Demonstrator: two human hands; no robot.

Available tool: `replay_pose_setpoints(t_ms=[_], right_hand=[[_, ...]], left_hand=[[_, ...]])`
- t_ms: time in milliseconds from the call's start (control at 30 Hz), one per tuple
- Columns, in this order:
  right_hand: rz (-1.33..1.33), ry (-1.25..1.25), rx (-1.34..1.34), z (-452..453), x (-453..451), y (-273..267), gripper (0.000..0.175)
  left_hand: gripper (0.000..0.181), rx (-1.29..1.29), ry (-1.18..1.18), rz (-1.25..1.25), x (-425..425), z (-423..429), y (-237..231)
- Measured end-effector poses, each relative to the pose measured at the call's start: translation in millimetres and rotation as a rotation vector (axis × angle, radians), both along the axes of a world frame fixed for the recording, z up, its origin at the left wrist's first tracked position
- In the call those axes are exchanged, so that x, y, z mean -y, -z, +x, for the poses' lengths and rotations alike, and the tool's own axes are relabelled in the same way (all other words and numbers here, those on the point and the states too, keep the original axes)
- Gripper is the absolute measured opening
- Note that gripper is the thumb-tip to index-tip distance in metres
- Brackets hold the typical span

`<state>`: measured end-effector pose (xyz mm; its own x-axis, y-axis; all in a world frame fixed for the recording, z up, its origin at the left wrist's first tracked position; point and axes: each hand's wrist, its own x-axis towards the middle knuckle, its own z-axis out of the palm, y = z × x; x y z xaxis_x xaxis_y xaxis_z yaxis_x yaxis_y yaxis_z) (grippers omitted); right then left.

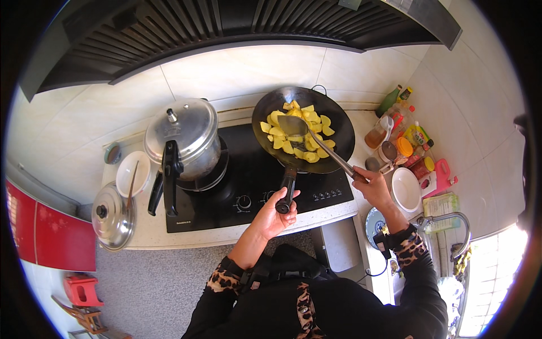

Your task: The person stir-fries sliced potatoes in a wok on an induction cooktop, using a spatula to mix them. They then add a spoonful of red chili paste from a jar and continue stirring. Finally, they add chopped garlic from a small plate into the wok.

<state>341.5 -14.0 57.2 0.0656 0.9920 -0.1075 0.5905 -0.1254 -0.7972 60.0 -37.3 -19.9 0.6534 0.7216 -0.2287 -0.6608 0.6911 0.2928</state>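
My left hand (277,214) is closed around the dark handle of a wok (264,150), which sits on the right burner of a black glass cooktop (250,182). Yellow potato slices (311,156) are spread over the wok's inside. A metal wok spatula (328,150) is gripped near its handle end by my right hand (374,186). The spatula's broad head rests over the slices and hides some of them. On the left burner stands a metal pressure cooker (182,127) with its lid on and black handles pointing towards me.
Left on the counter are a white bowl (133,169) with a utensil across it, and a metal lid (112,226). Bottles and jars (404,146), a white basin (406,189), a patterned plate (374,224) and a faucet (459,218) lie right. A range hood (237,31) hangs above.
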Motion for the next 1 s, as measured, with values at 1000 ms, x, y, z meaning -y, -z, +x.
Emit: replay_pose_setpoints(t_ms=[1000], right_hand=[[0.651, -0.296, 1.164, -59, -112, -52, 0.038]], left_hand=[[0.05, 0.01, -0.005, 0.0, 0, 0, 1]])
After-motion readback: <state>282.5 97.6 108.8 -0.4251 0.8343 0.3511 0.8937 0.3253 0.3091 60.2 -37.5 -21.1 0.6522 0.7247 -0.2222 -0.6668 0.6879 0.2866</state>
